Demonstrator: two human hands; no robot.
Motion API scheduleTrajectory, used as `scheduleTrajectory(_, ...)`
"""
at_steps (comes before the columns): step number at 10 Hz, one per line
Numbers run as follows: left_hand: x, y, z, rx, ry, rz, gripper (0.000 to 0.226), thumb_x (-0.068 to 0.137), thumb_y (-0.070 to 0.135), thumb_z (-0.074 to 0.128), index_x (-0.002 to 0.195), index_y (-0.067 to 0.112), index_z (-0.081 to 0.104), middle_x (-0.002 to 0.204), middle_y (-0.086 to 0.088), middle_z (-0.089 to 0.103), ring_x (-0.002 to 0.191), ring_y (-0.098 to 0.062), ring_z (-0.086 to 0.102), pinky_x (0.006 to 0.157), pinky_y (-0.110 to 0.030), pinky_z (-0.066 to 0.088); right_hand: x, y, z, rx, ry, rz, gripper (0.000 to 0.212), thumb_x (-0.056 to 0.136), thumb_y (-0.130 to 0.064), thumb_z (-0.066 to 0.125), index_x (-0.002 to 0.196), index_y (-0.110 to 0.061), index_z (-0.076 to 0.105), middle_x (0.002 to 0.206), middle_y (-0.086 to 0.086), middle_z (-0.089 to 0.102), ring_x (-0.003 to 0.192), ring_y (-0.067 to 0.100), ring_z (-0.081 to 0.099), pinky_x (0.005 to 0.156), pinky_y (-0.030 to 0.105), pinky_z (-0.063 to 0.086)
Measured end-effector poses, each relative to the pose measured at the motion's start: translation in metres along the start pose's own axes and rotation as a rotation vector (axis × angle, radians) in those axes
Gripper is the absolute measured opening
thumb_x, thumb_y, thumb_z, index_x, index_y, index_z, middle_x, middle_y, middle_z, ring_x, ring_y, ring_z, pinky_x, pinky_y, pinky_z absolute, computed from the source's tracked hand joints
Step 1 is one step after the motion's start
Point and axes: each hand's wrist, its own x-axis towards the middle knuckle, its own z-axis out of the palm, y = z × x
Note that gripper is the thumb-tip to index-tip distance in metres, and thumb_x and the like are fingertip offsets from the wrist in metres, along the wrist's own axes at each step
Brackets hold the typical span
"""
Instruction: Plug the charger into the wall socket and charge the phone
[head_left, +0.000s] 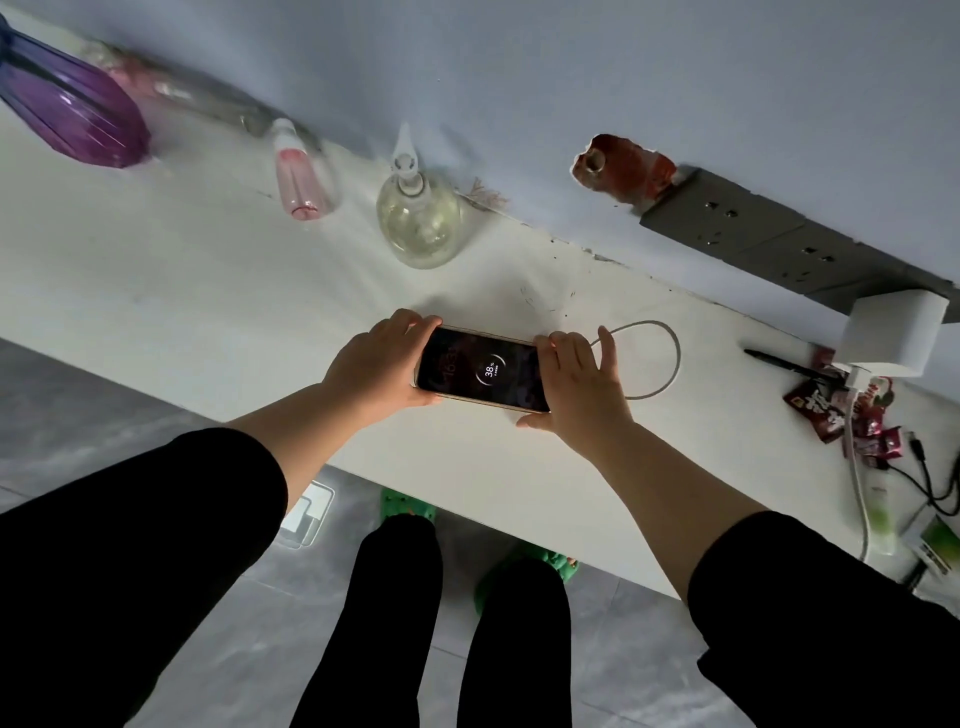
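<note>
My left hand (376, 364) grips one end of the phone (483, 370) and my right hand (571, 387) closes over the other, where the cable (670, 358) loops out, low over the table (208, 291), with the screen glowing 38 percent, so it looks to be charging. I'd set it flat and gently now, keeping slack in that loop so nothing tugs at the port. My right fingers hide the connector, and the white charger (888, 338) at the socket (779, 234) covers its own pins, so I can't confirm either seat.
</note>
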Motion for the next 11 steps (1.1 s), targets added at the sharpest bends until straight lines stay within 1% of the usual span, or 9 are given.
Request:
scheduleTrajectory(2, 0.004, -0.005, 0.005, 0.061, 0.020, 0.013, 0.087, 0.068, 0.041, 0.078, 0.140, 0.016, 0.037, 0.131, -0.012, 0.046, 0.106, -0.034, 0.057, 0.079, -0.044, 0.053, 0.000, 0.001, 0.009, -0.081, 0.088, 0.000, 0.106, 0.062, -0.077, 0.060, 0.137, -0.004, 0.043, 0.128, 0.011, 0.056, 0.115, 0.027, 0.055, 0.110, 0.056, 0.030)
scheduleTrajectory(3, 0.003, -0.007, 0.008, 0.084, 0.025, 0.015, 0.089, 0.070, 0.045, 0.076, 0.143, 0.018, 0.034, 0.132, -0.013, 0.045, 0.106, -0.034, 0.056, 0.077, -0.044, 0.053, -0.001, 0.002, 0.010, -0.113, 0.088, 0.004, 0.107, 0.065, -0.079, 0.055, 0.141, -0.004, 0.039, 0.129, 0.010, 0.056, 0.117, 0.025, 0.055, 0.110, 0.055, 0.031)
scheduleTrajectory(4, 0.002, -0.004, 0.007, 0.109, -0.010, -0.016, 0.094, 0.072, 0.048, 0.073, 0.147, 0.019, 0.025, 0.136, -0.012, 0.041, 0.110, -0.034, 0.053, 0.080, -0.044, 0.051, -0.001, 0.001, 0.009, -0.061, 0.040, -0.008, 0.108, 0.071, -0.074, 0.053, 0.147, -0.003, 0.026, 0.138, 0.012, 0.048, 0.128, 0.027, 0.045, 0.114, 0.057, 0.020)
scheduleTrajectory(5, -0.001, 0.005, 0.001, 0.108, -0.085, -0.073, 0.105, 0.072, 0.049, 0.073, 0.150, 0.015, 0.011, 0.143, -0.013, 0.034, 0.118, -0.035, 0.049, 0.087, -0.045, 0.049, -0.006, 0.002, -0.001, 0.024, -0.018, -0.014, 0.104, 0.077, -0.071, 0.051, 0.150, -0.006, 0.016, 0.149, 0.012, 0.036, 0.142, 0.027, 0.029, 0.117, 0.056, 0.007)
scheduleTrajectory(6, -0.007, 0.016, -0.016, 0.088, -0.160, -0.153, 0.104, 0.076, 0.049, 0.070, 0.150, 0.015, 0.006, 0.147, -0.011, 0.034, 0.124, -0.033, 0.046, 0.094, -0.044, 0.044, -0.015, 0.006, -0.018, 0.116, -0.024, 0.001, 0.081, 0.087, -0.060, 0.047, 0.149, -0.013, 0.022, 0.154, 0.008, 0.030, 0.145, 0.025, 0.022, 0.119, 0.051, 0.005)
scheduleTrajectory(7, -0.023, 0.033, -0.042, 0.096, -0.168, -0.177, 0.078, 0.082, 0.046, 0.064, 0.144, 0.016, 0.026, 0.138, -0.010, 0.046, 0.118, -0.033, 0.050, 0.092, -0.043, 0.044, -0.031, 0.014, -0.046, 0.221, -0.016, 0.046, 0.046, 0.094, -0.042, 0.045, 0.134, -0.018, 0.046, 0.136, 0.004, 0.052, 0.128, 0.026, 0.045, 0.106, 0.043, 0.032)
scheduleTrajectory(8, -0.043, 0.057, -0.074, 0.114, -0.153, -0.241, 0.052, 0.088, 0.044, 0.054, 0.131, 0.016, 0.043, 0.123, -0.010, 0.056, 0.109, -0.032, 0.055, 0.087, -0.042, 0.044, -0.055, 0.026, -0.080, 0.249, -0.055, 0.155, 0.029, 0.096, -0.034, 0.040, 0.116, -0.020, 0.056, 0.111, 0.003, 0.062, 0.102, 0.026, 0.058, 0.081, 0.037, 0.043)
scheduleTrajectory(10, -0.084, 0.108, -0.134, 0.029, -0.053, -0.294, 0.045, 0.092, 0.043, 0.047, 0.130, 0.019, 0.048, 0.121, -0.007, 0.060, 0.110, -0.028, 0.057, 0.087, -0.040, 0.046, -0.123, 0.050, -0.142, 0.377, -0.032, 0.365, 0.029, 0.096, -0.033, 0.037, 0.107, -0.022, 0.062, 0.101, -0.001, 0.067, 0.095, 0.022, 0.060, 0.081, 0.034, 0.044)
scheduleTrajectory(11, -0.106, 0.129, -0.152, -0.052, 0.026, -0.274, 0.041, 0.093, 0.040, 0.046, 0.129, 0.021, 0.048, 0.122, -0.004, 0.062, 0.110, -0.026, 0.059, 0.086, -0.039, 0.047, -0.162, 0.059, -0.163, 0.409, 0.048, 0.432, 0.030, 0.096, -0.035, 0.038, 0.105, -0.024, 0.064, 0.098, -0.003, 0.068, 0.092, 0.021, 0.062, 0.078, 0.033, 0.045)
